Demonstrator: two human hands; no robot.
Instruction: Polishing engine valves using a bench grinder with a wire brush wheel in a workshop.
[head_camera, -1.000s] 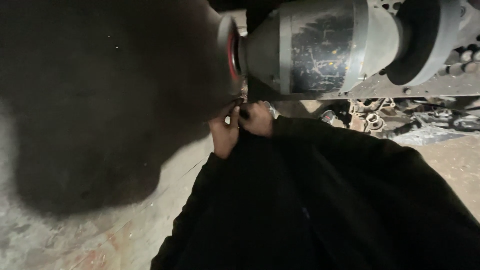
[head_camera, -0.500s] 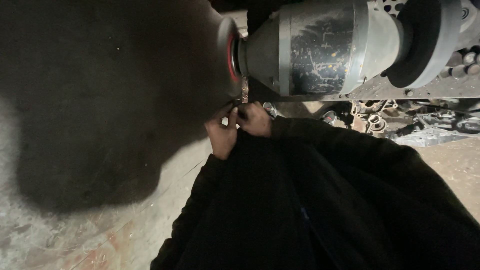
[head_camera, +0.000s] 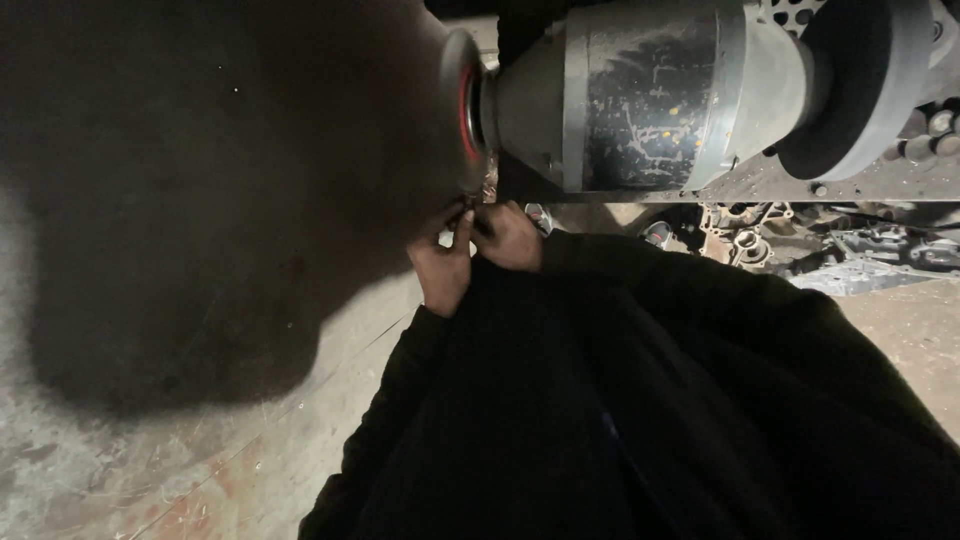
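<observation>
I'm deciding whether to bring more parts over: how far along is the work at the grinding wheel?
In hand: both hands, left hand and right hand, pinch a small dark piece against the lower rim of the spinning wheel on the grey bench grinder. Nothing finished shows beside them. What is left cannot be judged; metal parts lie behind the grinder, their state unclear.

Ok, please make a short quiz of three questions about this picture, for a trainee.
1. True or false: the left hand and the right hand are close together under the wheel of the grey bench grinder.
2. What colour is the ring on that wheel? A green, B red, C yellow.
3. What colour are the person's sleeves?

Key: 1 true. 2 B. 3 black; what the fingers pinch is too small and dark to tell.
</observation>
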